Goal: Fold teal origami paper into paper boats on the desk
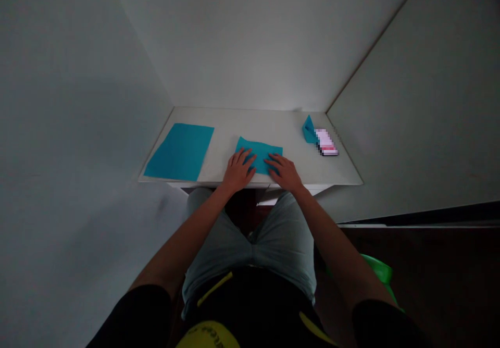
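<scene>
Near edge of the bench (250, 121): we found a folded teal paper (260, 152) lying flat at the middle, close to the front rim.
Left hand (237, 170): we laid it palm down with the fingers spread wide, gripping nothing, its fingertips resting on the paper's corner at 7 o'clock.
Right hand (285, 172): we laid it flat and spread the same way, holding nothing, with its fingertips on the paper's edge at 4 o'clock.
Flat teal sheet (180, 151): we saw it unfolded at 9 o'clock from the folded paper, apart from it and from both hands.
Small teal piece (308, 129): it stood up in a point at 2 o'clock from the folded paper, near the back corner.
Blurred pink and white object (326, 143): it touched the small teal piece; we could not tell what it was.
</scene>
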{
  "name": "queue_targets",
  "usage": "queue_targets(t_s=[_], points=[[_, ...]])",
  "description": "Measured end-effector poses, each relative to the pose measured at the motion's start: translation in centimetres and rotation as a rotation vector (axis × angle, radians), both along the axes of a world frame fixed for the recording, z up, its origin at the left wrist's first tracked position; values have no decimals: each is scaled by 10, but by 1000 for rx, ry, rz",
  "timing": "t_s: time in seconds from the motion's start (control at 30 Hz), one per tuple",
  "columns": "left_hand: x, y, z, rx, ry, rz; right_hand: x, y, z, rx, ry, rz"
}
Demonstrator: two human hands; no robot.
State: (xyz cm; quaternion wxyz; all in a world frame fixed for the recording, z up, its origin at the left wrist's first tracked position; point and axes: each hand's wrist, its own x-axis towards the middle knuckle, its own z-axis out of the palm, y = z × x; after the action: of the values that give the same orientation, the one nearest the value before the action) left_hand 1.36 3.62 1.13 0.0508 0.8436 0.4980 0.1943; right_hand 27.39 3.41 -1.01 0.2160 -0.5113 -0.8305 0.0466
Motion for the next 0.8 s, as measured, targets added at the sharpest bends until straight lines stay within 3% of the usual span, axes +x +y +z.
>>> queue_targets(t_s=[0.13,0.3,0.53,0.63,0.8], points=[[3,7,-9,-100,130,43,-7,-6,5,-13,-138,4],[-15,18,-13,-144,162,137,-9,-8,7,-20,-197,14],[-26,24,-19,-87,-91,200,4,-23,13,-57,-137,115],[-26,19,-18,-53,-149,163,7,-28,13,-80,-69,84],[-27,11,-9,-37,-37,-21,0,-16,10,-100,42,-85]])
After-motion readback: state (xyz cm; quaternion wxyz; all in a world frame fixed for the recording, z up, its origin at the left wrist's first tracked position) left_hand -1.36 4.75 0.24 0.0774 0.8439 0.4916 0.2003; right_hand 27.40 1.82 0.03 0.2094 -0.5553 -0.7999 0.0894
